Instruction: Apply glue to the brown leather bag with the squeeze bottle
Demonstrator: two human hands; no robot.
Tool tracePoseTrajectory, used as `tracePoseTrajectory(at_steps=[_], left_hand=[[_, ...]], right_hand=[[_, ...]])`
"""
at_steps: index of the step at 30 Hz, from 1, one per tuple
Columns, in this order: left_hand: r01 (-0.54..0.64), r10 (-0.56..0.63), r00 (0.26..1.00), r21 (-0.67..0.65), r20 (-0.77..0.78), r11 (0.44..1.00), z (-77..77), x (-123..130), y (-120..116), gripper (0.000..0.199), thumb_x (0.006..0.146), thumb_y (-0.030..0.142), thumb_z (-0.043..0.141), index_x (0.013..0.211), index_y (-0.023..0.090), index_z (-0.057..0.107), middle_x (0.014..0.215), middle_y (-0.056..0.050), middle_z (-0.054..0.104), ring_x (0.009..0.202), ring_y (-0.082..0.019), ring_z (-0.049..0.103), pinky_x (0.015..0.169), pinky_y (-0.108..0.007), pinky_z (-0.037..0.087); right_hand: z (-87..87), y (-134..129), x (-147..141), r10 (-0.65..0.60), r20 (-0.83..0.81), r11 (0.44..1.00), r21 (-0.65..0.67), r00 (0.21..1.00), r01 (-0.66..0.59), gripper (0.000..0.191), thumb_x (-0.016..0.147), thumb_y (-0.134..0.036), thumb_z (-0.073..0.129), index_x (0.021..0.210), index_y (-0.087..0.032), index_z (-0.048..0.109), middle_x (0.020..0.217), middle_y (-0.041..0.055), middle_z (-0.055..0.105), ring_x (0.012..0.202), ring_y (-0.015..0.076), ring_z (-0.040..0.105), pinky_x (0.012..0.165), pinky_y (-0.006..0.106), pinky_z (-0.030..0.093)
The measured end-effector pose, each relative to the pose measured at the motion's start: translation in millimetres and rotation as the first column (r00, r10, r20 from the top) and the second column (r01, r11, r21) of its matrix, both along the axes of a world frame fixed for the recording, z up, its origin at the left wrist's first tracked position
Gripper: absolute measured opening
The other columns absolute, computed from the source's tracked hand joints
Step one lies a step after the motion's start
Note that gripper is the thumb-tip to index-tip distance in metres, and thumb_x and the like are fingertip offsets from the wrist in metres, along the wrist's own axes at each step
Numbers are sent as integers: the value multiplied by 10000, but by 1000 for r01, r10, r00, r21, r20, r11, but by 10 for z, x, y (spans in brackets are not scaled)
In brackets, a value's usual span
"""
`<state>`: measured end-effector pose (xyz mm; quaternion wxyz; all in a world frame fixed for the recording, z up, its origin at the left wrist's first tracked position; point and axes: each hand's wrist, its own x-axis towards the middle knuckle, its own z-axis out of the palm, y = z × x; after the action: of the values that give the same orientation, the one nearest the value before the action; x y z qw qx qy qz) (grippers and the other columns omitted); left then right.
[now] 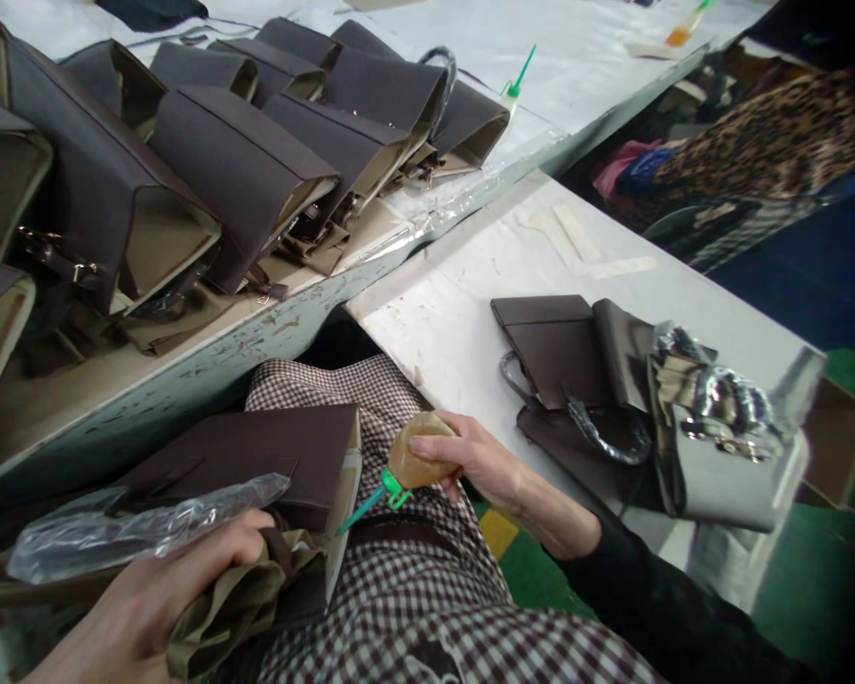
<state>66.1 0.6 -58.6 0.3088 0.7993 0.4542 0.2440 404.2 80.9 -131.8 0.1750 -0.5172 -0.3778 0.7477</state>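
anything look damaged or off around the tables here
Yes, the long table's front edge has ragged brown patches breaking its pale surface, so it looks chipped or worn. No spill is visible around the bottle in the right hand.

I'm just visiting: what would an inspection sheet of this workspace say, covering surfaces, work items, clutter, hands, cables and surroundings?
Surface: white long table, its front edge scuffed; white side table beside it.
Job's things: dark bag on the lap; amber bottle, its green nozzle at the bag's open end, contact unclear.
Clutter: many bags crowding the long table; more bags and pale strips on the side table; clear plastic over the lap bag.
Hands: left hand grips bunched cloth; right hand holds the bottle.
Cables: nothing seen.
Surroundings: green floor, leopard-print cloth.
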Motion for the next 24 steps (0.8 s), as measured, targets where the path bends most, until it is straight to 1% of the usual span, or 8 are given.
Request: tracePoseTrajectory(at_steps=[2,3,5,8,12,15,19,24], left_hand=[[128,-117,988,101,-105,987,27,-47,66,176,1018,376,553,1192,375,580,1095,86,839,885,-109,816,852,-42,557],[140,-128,985,108,-117,984,38,-55,77,159,1025,380,542,1182,369,566,1090,82,840,885,-108,816,851,-42,558],[104,-98,989,48,-109,993,65,-34,68,79,1063,417,486,1112,382,537,1029,106,827,833,-88,804,774,-35,563],[36,-38,993,-26,-114,999,114,32,46,145,1103,451,400,1024,373,493,963,126,790,772,-57,778,679,-28,544],[125,-109,980,90,-165,988,164,58,71,113,1102,423,405,1120,364,499,986,108,797,844,-37,792,799,5,521],[84,-68,980,79,-188,993,188,69,59,142,1124,427,356,1067,349,461,986,99,775,878,-31,782,804,-1,522],[36,-32,982,15,-185,999,188,86,10,223,1134,407,309,966,319,427,985,88,754,875,-36,772,747,-17,524],[39,-35,984,19,-177,999,146,65,-20,177,1146,380,301,1056,333,447,954,108,745,859,-17,762,751,2,504]], right_hand=[[55,-58,-11,-7,-37,1000,-21,999,6,409,833,-523,809,991,-166,685,784,28,695,512,111,560,366,188,467],[84,-88,-17,-12,-55,999,-32,998,10,409,834,-519,815,990,-164,687,790,33,701,516,114,566,364,186,472],[147,-148,-33,-27,-88,998,-57,996,22,411,831,-512,828,991,-160,689,792,40,711,511,112,566,360,182,480],[237,-248,-61,-48,-154,995,-96,987,34,416,841,-504,835,1012,-152,692,801,44,719,494,97,556,361,167,480],[286,-347,-67,-89,-206,990,-121,975,65,415,842,-488,839,1017,-143,689,849,64,732,526,100,579,364,153,477],[248,-335,-30,-94,-149,992,-102,984,79,439,821,-503,846,1019,-147,682,818,49,720,507,101,574,355,165,479],[125,-233,35,-85,28,996,5,996,85,477,792,-535,851,1013,-150,674,782,29,692,514,118,589,354,190,491],[-72,-124,46,-114,149,991,89,982,101,475,789,-531,822,1019,-149,659,788,12,663,498,117,585,351,215,488]])
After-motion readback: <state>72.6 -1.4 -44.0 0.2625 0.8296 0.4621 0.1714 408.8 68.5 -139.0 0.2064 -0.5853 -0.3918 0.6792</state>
